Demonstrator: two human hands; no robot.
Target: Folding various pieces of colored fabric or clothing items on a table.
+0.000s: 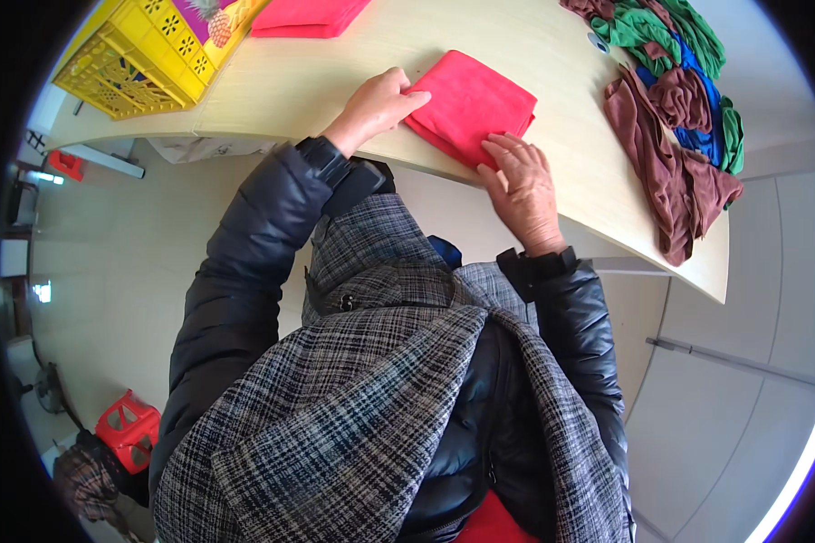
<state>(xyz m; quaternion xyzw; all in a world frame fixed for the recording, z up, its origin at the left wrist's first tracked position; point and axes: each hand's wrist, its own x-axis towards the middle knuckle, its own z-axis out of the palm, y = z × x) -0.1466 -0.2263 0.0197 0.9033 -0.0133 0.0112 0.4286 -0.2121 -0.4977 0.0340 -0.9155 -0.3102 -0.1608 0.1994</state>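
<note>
A folded red cloth (475, 101) lies near the front edge of the table in front of me. My left hand (376, 107) is at its left side, fingers curled at the edge and thumb over the near-left corner, closed on the cloth. Over the near-right corner my right hand (521, 185) rests with fingers spread and thumb apart, the fingertips touching the cloth. The undersides of the cloth and the tips of my left fingers are hidden.
Another folded red cloth (310, 16) lies farther back on the pale table (335, 63). A yellow plastic crate (145, 68) stands at the left. Crumpled brown, green and blue cloths (679, 100) are heaped at the right. A red stool (129, 430) stands on the floor.
</note>
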